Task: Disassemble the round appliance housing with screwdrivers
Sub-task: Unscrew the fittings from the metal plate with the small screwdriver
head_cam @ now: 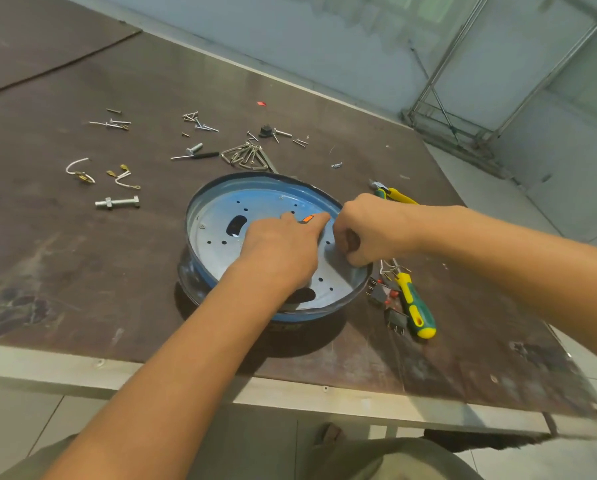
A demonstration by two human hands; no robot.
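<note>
The left hand (283, 247) is lying over the metal plate (217, 237) inside the round blue housing (200, 209), gripping a small orange-marked tool (306, 218), probably a screwdriver. The tool's long axis is running away from the person, towards the far-right rim. The right hand (362, 233) is sitting clenched just beside the tool's end, at the right rim; whether it is pinching anything is not showing. The housing is resting open side up near the middle of the desk (82, 254), directly under both hands. A green-and-yellow screwdriver (416, 306) is lying just right of it, nearer the right hand.
</note>
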